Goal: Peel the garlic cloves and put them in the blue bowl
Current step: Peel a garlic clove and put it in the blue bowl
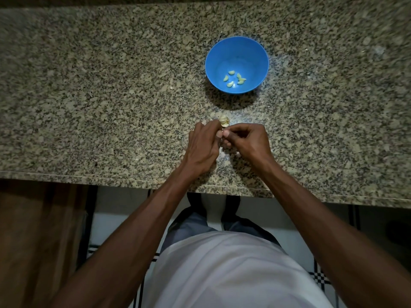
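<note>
A blue bowl (pixel 237 52) stands on the granite counter, with several pale peeled cloves (pixel 234 78) lying at its bottom. Closer to me, a part of a garlic bulb (pixel 224 120) lies on the counter just beyond my fingertips. My left hand (pixel 203 147) and my right hand (pixel 249 140) meet below it, fingers curled together and pinching a small garlic clove (pixel 222 131) that is almost wholly hidden between them.
The speckled granite counter (pixel 100 103) spreads wide on both sides of the bowl. Its front edge (pixel 124 180) runs just under my wrists. A few bits of pale skin (pixel 171 87) lie left of the bowl.
</note>
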The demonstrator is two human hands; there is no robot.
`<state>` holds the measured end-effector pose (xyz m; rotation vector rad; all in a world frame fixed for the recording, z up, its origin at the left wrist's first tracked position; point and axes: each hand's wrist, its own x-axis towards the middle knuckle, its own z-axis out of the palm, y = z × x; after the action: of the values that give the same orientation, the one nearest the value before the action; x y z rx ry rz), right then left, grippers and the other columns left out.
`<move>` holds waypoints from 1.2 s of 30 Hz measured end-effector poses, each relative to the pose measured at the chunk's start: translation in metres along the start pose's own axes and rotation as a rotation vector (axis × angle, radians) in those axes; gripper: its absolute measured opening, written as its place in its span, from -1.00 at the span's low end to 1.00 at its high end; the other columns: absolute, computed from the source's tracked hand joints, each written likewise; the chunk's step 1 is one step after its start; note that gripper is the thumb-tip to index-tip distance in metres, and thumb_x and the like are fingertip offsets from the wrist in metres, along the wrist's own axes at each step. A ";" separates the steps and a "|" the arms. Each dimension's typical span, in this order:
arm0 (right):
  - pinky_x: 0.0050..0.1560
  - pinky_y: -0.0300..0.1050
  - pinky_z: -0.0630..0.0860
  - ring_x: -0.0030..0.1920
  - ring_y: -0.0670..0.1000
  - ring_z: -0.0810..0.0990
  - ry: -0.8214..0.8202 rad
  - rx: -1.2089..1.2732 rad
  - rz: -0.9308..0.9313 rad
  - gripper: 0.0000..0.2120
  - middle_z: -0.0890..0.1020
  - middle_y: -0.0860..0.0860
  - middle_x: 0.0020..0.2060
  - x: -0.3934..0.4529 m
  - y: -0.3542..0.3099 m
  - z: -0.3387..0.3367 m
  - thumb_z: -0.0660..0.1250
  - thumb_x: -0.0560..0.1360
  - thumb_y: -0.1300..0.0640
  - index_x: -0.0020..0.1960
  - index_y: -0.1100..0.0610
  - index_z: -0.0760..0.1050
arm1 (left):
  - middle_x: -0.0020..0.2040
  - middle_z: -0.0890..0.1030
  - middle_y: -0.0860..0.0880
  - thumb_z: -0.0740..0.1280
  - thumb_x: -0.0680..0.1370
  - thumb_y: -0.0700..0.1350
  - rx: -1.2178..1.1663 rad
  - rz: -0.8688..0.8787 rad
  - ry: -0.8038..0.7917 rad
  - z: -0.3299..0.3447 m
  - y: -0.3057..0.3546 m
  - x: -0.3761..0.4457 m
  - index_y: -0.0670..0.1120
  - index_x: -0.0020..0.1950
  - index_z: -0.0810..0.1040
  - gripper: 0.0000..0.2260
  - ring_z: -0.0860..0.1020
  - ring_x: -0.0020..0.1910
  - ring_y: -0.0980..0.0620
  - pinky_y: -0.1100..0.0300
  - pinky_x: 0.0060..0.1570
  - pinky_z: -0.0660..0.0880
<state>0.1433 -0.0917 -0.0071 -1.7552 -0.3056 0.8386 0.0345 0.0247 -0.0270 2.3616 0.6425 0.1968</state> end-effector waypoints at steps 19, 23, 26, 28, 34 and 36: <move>-0.16 -0.16 0.69 -0.22 -0.03 0.75 0.122 -0.066 -0.111 -0.95 0.76 0.00 -0.25 -0.003 0.003 0.016 0.52 0.54 0.21 -0.05 0.18 0.75 | -0.11 0.50 -0.02 0.13 0.75 -0.14 -0.668 -0.471 -0.061 0.001 0.023 0.002 -0.05 -0.06 0.35 -0.81 0.46 -0.12 0.05 0.04 -0.07 0.44; -0.09 -0.15 0.69 -0.13 -0.03 0.77 0.131 0.041 -0.072 -0.90 0.77 0.03 -0.14 -0.005 0.008 0.020 0.52 0.54 0.21 0.04 0.22 0.74 | -0.11 0.52 -0.06 0.16 0.74 -0.10 -0.662 -0.489 0.002 0.003 0.023 0.001 -0.04 -0.06 0.35 -0.82 0.47 -0.13 0.01 0.01 -0.10 0.43; -0.05 -0.16 0.67 -0.08 0.01 0.77 0.074 0.204 0.052 -0.84 0.78 0.11 -0.08 -0.004 0.012 0.017 0.51 0.55 0.25 0.10 0.27 0.71 | -0.02 0.59 -0.15 0.15 0.76 -0.04 -0.638 -0.453 -0.012 0.003 0.019 -0.003 -0.09 0.00 0.38 -0.81 0.53 -0.09 -0.01 0.02 -0.10 0.51; 0.00 -0.13 0.67 -0.06 0.02 0.77 0.025 0.300 0.137 -0.83 0.78 0.13 -0.06 -0.003 0.013 0.015 0.51 0.55 0.24 0.12 0.28 0.70 | -0.04 0.61 -0.08 0.14 0.77 -0.01 -0.588 -0.391 -0.037 0.000 0.016 -0.007 -0.10 0.05 0.39 -0.80 0.57 -0.09 0.03 0.03 -0.08 0.55; -0.05 -0.17 0.64 -0.17 -0.06 0.73 0.032 0.325 0.202 -0.86 0.78 0.10 -0.15 0.001 0.014 0.015 0.52 0.55 0.20 0.06 0.26 0.73 | -0.16 0.53 0.03 0.13 0.75 0.02 -0.383 -0.247 -0.037 -0.004 0.009 -0.010 0.03 0.04 0.37 -0.86 0.46 -0.21 0.08 -0.18 -0.01 0.49; -0.07 -0.16 0.65 -0.21 -0.05 0.71 0.040 0.334 0.220 -0.86 0.77 0.11 -0.18 0.001 0.014 0.016 0.53 0.55 0.20 0.04 0.27 0.73 | -0.21 0.47 0.10 0.14 0.75 0.01 -0.327 -0.225 -0.031 -0.005 0.008 -0.010 0.06 0.02 0.36 -0.87 0.41 -0.24 0.11 -0.16 0.00 0.42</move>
<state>0.1306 -0.0848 -0.0225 -1.5047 0.0556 0.9506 0.0272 0.0176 -0.0175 1.9604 0.7909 0.1515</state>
